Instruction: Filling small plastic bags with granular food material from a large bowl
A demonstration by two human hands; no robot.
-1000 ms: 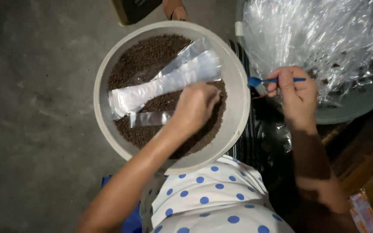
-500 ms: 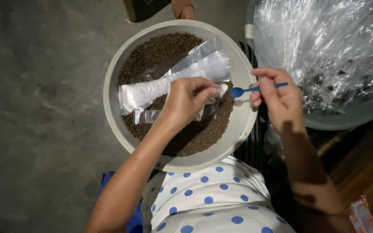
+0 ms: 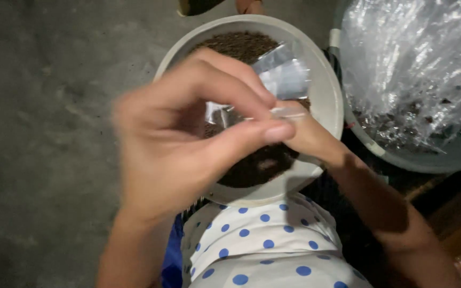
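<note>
My left hand (image 3: 188, 138) is raised close to the camera and blurred, its thumb and fingers pinching the edge of a small clear plastic bag (image 3: 289, 112). My right hand (image 3: 308, 136) is mostly hidden behind the left one and meets it at the same bag edge; the blue spoon it held is out of sight. Below both hands stands a round white basin (image 3: 329, 101) filled with dark brown soil (image 3: 241, 45). Several more clear bags (image 3: 284, 72) lie on the soil.
A second basin (image 3: 444, 154) at the right holds a heap of crumpled clear plastic (image 3: 417, 58) with soil bits. Grey concrete floor (image 3: 54, 133) spreads to the left. My white, blue-dotted clothing (image 3: 262, 245) is at the bottom. A foot (image 3: 249, 6) shows at the top edge.
My left hand has lifted a bag from the basin up toward the camera. My right hand has moved left to join it, and the blue spoon is no longer visible.
</note>
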